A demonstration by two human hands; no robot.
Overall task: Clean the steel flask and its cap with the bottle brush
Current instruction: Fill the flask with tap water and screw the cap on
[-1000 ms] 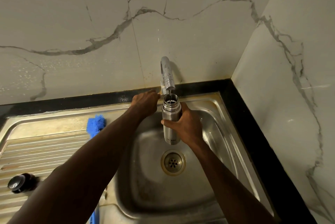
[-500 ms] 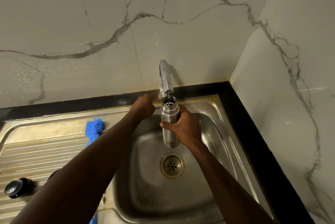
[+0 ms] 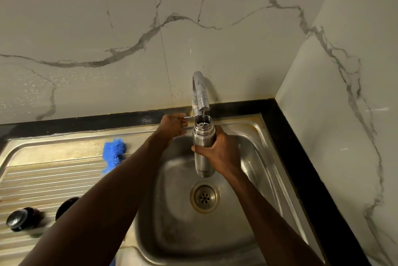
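Gripping the cylindrical brushed-steel flask (image 3: 204, 153) under the chrome tap (image 3: 200, 93), the right hand (image 3: 219, 153) hides nothing of its unreadable label; left hand (image 3: 173, 124) pinches the tap lever (image 3: 189, 117).

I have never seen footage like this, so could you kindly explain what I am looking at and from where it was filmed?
There is no machine here: a camera worn on a person's head looks down at their own two bare arms over a steel sink. The right hand grips an uncapped steel flask upright beneath the tap, and water runs into its mouth. The left hand has its fingers on the tap's thin lever. On the ribbed draining board lie a blue bottle brush and a dark round cap; the left arm partly hides another dark round piece.
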